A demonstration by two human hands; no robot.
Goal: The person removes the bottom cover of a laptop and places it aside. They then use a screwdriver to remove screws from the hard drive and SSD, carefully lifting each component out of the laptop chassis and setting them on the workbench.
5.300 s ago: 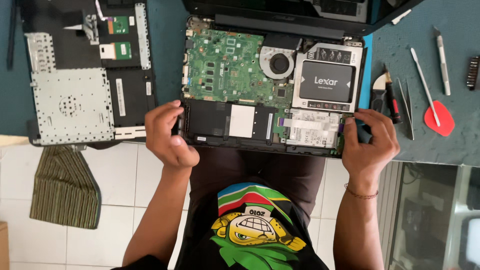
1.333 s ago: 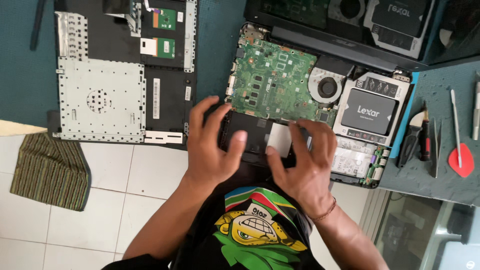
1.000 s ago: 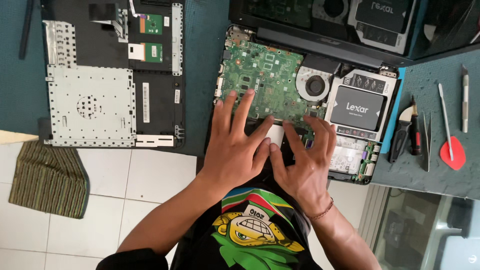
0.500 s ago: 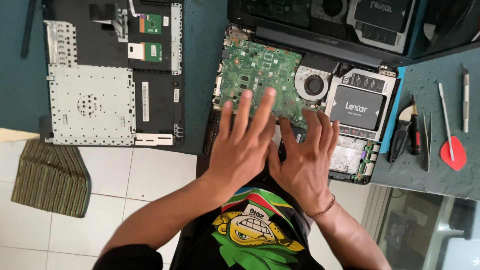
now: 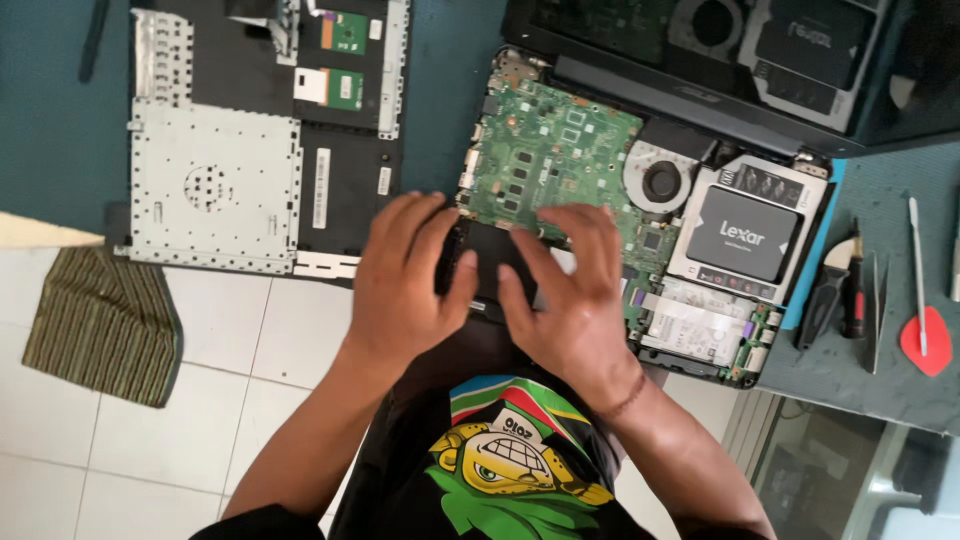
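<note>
An opened laptop base lies at the table's front edge, with its green motherboard (image 5: 545, 150), round fan (image 5: 660, 182) and black drive (image 5: 745, 235) exposed. A black battery (image 5: 490, 262) sits along its near side. My left hand (image 5: 405, 280) rests on the battery's left end, fingers spread and slightly curled. My right hand (image 5: 565, 295) lies on the battery's right part, fingertips reaching onto the motherboard's edge. Both hands cover most of the battery and neither lifts it.
A removed keyboard cover (image 5: 215, 185) lies face down at the left on the teal table (image 5: 440, 90). A second open laptop (image 5: 700, 60) sits behind. At the right lie a screwdriver (image 5: 830, 295), tweezers (image 5: 875, 310) and a red pick (image 5: 925, 340). A striped cloth (image 5: 95, 325) lies on the tiled floor.
My hands came in from the laptop's outer corners to the middle and settled on the battery. Over the last second the fingers curled a little and the view shifted slightly.
</note>
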